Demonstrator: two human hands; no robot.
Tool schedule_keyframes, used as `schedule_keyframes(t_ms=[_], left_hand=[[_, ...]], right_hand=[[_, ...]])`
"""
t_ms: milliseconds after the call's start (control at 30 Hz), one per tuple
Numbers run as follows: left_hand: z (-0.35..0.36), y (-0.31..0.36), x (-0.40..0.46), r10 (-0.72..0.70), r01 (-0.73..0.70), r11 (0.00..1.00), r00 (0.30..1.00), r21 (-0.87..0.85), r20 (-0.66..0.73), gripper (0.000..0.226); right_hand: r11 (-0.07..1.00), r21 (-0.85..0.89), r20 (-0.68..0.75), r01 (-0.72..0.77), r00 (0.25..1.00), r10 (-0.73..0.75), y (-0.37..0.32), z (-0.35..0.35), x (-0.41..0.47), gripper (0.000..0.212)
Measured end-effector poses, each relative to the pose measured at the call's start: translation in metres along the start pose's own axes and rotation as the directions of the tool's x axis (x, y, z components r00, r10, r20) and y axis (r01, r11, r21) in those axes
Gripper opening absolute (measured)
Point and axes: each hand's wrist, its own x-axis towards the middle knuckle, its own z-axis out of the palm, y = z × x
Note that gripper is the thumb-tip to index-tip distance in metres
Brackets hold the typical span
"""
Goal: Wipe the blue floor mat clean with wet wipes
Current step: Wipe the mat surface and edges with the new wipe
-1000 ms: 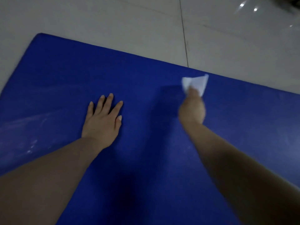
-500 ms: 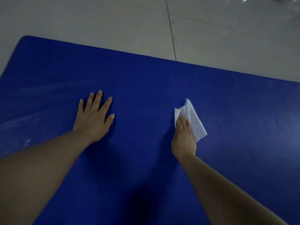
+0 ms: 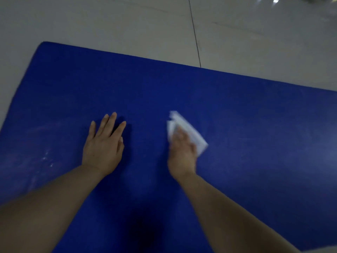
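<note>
The tiled floor point(image 3: 127, 24) runs pale grey past the far edge of the blue floor mat point(image 3: 237, 110), which lies flat on it and fills most of what I see, its far-left corner rounded and its right side running out of view. I kneel at the near edge and lean over it.

My left hand point(image 3: 103, 145) lies flat on the mat, left of the middle, fingers straight and a little spread, holding nothing; it is my prop. I judge it should take my weight so the wiping arm stays loose, and it pins the mat against sliding on the smooth tiles.

My right hand point(image 3: 183, 152) rests near the middle of the mat, well apart from the left, and presses the wet wipe point(image 3: 193, 136) down onto the surface. The hand is blurred; the fingers seem to lie flat over the wipe, not bunched round it, but I cannot be sure. Most of the white folded sheet sticks out beyond my fingertips, toward the far edge and to the right.

To wipe well, I think I should keep the whole palm on the wipe so more of it meets the mat, and work in overlapping strokes from the far edge toward me.

Pale smears and small white specks point(image 3: 47, 160) show near the left edge; that patch looks unwiped and calls for firmer rubbing, perhaps with a fresh face of the wipe.
</note>
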Motion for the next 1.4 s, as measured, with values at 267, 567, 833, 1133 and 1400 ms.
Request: schedule_keyframes(t_ms=[267, 567, 833, 1133, 1400], left_hand=[[0.009, -0.004, -0.013, -0.012, 0.012, 1.0, 0.998, 0.002, 0.057, 0.052], [0.007, -0.003, -0.013, -0.014, 0.014, 1.0, 0.997, -0.005, 0.07, 0.052], [0.005, -0.002, -0.014, -0.017, 0.016, 1.0, 0.996, 0.01, 0.084, 0.054], [0.002, -0.002, -0.014, -0.013, 0.011, 1.0, 0.995, 0.018, 0.101, 0.054], [0.001, -0.001, -0.014, -0.007, 0.004, 1.0, 0.993, 0.025, 0.116, 0.054]], right_hand=[[0.996, 0.059, -0.034, -0.067, 0.997, 0.069, -0.033, 0.014, -0.036, 0.062], [0.993, 0.088, -0.005, -0.081, 0.997, 0.082, -0.037, 0.02, -0.051, 0.064], [0.978, 0.17, -0.144, -0.124, 0.978, 0.149, -0.053, 0.045, -0.097, 0.068], [0.98, 0.172, -0.166, -0.095, 0.978, 0.124, -0.036, 0.049, -0.093, 0.064], [0.955, 0.226, 0.037, -0.194, 0.981, 0.19, -0.067, 0.04, -0.128, 0.065]])
